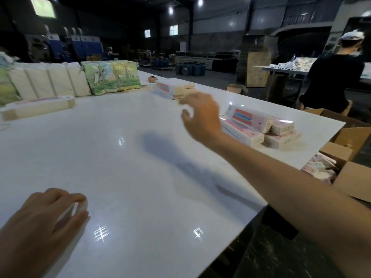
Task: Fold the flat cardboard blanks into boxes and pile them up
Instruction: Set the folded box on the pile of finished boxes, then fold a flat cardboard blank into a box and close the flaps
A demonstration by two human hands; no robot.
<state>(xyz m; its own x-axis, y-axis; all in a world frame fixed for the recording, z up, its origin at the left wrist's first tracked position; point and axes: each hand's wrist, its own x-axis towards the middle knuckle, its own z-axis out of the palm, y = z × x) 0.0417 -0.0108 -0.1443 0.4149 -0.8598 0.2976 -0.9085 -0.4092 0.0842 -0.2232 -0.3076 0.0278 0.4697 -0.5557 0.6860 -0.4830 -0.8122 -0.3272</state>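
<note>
Cardboard, thin and light, is sitting as a stack of flat blanks [174, 89] at upper centre, likely best pinched by an edge. At lower left the left hand [40, 223] is curling round a small white piece [77, 208]; right of centre the right hand [200, 115] is hanging empty, fingers loose, beside the pile of folded boxes [259, 129].

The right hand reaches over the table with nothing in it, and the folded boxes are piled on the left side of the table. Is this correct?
Not quite. In the head view the folded boxes are piled on the right side of the table, just beyond the right hand, which does reach out with nothing in it.
</note>
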